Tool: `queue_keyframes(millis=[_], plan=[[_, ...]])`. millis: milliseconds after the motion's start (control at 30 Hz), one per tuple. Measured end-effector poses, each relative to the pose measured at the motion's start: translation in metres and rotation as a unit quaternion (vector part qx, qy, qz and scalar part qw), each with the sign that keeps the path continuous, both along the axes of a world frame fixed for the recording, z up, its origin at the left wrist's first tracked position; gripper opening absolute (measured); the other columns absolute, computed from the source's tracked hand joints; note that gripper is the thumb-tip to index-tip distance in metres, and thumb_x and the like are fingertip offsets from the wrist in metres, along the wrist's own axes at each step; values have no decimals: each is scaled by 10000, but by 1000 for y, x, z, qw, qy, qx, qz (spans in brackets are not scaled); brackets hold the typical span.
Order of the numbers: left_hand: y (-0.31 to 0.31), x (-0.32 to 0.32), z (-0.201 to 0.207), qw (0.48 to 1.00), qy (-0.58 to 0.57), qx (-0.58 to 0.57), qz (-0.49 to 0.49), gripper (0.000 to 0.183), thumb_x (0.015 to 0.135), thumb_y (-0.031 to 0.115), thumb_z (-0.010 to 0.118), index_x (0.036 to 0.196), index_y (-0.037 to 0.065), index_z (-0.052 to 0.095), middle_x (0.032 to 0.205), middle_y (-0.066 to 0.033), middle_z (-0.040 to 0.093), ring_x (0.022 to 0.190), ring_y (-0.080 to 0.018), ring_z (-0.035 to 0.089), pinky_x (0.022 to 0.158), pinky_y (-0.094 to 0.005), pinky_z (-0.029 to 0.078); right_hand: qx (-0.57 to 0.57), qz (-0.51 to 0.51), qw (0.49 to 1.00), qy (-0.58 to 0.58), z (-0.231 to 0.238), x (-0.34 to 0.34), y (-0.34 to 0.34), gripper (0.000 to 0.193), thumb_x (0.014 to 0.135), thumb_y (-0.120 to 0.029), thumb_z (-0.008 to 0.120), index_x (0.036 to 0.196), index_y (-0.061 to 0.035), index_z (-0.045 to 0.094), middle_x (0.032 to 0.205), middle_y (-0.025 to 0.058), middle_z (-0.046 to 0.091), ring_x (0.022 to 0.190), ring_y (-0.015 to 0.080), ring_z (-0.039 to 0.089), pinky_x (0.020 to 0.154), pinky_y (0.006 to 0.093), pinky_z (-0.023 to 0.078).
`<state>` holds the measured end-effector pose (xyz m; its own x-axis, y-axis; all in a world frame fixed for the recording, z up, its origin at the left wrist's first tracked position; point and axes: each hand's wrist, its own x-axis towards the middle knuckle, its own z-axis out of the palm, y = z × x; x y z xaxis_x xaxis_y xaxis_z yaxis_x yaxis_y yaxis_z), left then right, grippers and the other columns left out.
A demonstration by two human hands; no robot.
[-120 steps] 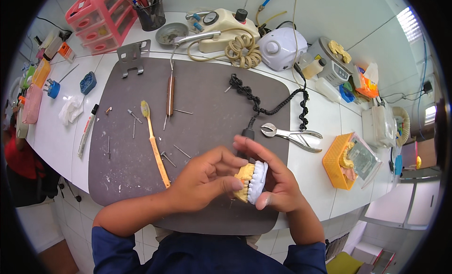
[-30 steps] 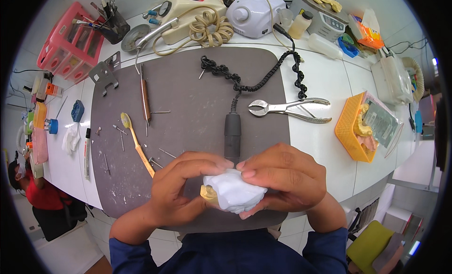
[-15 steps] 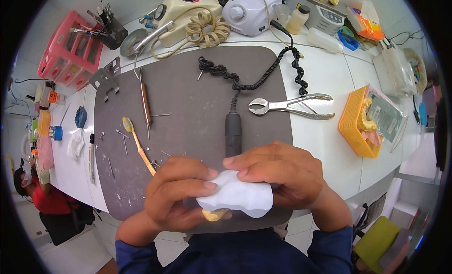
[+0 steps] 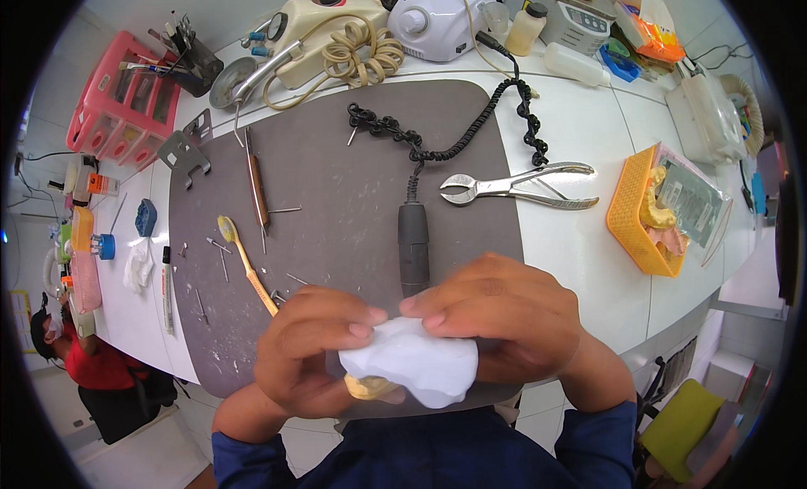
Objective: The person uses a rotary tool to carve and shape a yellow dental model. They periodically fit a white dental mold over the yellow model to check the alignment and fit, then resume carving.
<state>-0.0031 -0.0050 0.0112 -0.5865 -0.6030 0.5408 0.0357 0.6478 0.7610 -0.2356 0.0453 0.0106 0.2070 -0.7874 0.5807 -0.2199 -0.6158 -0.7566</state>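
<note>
Close to my body, both hands grip a smooth white moulded piece (image 4: 416, 359) with a wavy lower edge. A yellow dental cast (image 4: 366, 386) shows from under its left side; how the two are joined is hidden. My left hand (image 4: 311, 342) holds the left end, with fingertips on top and the thumb out of sight below. From the right, my right hand (image 4: 513, 321) wraps around the piece, its fingertips pressed on the upper edge. Just beyond the hands lies a black handpiece (image 4: 413, 245) with a coiled cord.
On the grey mat (image 4: 336, 169) lie a toothbrush (image 4: 244, 258), a wooden-handled tool (image 4: 256, 186) and several loose burs. Steel pliers (image 4: 513, 186) rest across its right edge. A yellow basket (image 4: 626, 224) holds dental casts. A pink drawer unit (image 4: 118, 102) stands far left; a person (image 4: 88, 354) sits beyond.
The white piece has tipped and shifted slightly left and toward me, so more of its broad face shows. Both hands keep hold of it.
</note>
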Motion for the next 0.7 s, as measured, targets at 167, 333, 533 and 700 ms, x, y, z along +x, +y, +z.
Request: queue_keyframes(millis=[167, 333, 533, 700], plan=[[0, 0, -6, 996, 28, 70, -38, 463, 742, 62, 848, 1113, -11, 580, 1069, -212, 678, 937, -284, 677, 773, -352, 530, -28, -18, 999, 1, 9, -1, -1, 506, 679, -275, 910, 1049, -49, 649, 908, 121, 742, 774, 237, 729, 640, 290, 543], [1, -2, -7, 995, 36, 85, -47, 456, 747, 52, 842, 1110, -18, 576, 1069, -217, 677, 937, -292, 679, 790, -364, 537, -39, -21, 999, 0, 9, -1, 0, 556, 661, -314, 909, 1069, -49, 638, 901, 119, 738, 763, 227, 726, 626, 286, 537], [-1, -2, -3, 998, 16, 44, -37, 459, 742, 86, 860, 1093, -3, 578, 1054, -199, 675, 915, -287, 679, 783, -360, 536, -27, -25, 999, -16, 7, 2, 3, 514, 695, -260, 860, 1123, -57, 661, 987, 92, 733, 801, 228, 704, 668, 301, 534], [0, 0, 0, 1000, 14, -8, -8, 528, 687, 158, 916, 1083, 49, 585, 1051, -143, 654, 894, -262, 667, 753, -339, 526, -8, 1, 1000, 15, 3, -2, 1, 485, 712, -163, 809, 1160, -53, 658, 1117, 88, 719, 894, 249, 693, 752, 326, 535]])
